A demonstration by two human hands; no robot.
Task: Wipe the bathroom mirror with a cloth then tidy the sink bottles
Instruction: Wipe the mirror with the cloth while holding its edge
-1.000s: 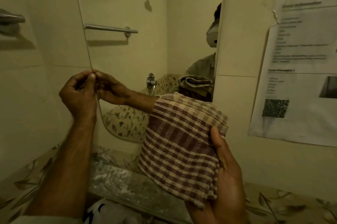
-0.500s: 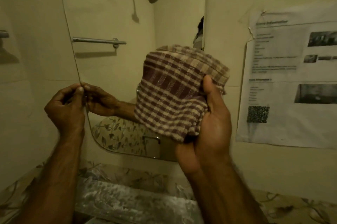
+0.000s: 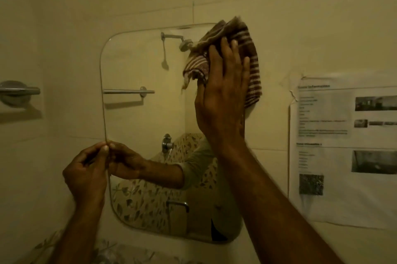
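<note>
A rounded wall mirror (image 3: 139,126) hangs on the cream tiles ahead of me. My right hand (image 3: 223,91) presses a brown and white checked cloth (image 3: 251,66) flat against the mirror's upper right corner. My left hand (image 3: 88,171) pinches the mirror's left edge about halfway down, thumb and fingers closed on the glass. The sink and its bottles are out of view below the frame.
A metal towel bar (image 3: 19,91) juts from the wall at the left. A printed paper notice (image 3: 345,147) is stuck to the wall at the right. A leaf-patterned tile band (image 3: 120,253) runs under the mirror. The mirror reflects a shower head and taps.
My right hand has lifted the cloth from the mirror's middle up to its top right corner and flattened it on the glass. The view tilted upward. My left hand keeps its hold on the edge.
</note>
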